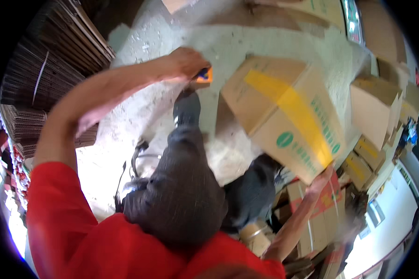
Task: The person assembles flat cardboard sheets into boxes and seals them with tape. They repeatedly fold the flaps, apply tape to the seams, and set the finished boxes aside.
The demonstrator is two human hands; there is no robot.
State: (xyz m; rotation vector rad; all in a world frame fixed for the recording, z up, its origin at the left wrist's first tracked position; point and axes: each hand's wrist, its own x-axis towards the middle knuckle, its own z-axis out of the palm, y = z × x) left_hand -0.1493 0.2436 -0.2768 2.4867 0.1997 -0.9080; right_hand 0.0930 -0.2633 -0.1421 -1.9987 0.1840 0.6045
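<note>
A closed cardboard box (277, 122) with green print is tilted at the right, a strip of yellow tape (291, 97) running across its top and down its side. My right hand (320, 180) grips its near lower corner at the tape's end. Stretched out ahead on the left, my left hand (189, 63) is closed around a small orange and blue object (205, 75). Most of that object is hidden by the fingers, so its kind cannot be told. It is held above my shoe, apart from the box.
Bundles of flattened cardboard (32, 69) are stacked at the left. Several open cartons (375, 109) stand along the right. A strapped red-and-brown carton (323, 218) lies near my right forearm. A dark thin-framed item (139, 151) is on the floor beside my leg.
</note>
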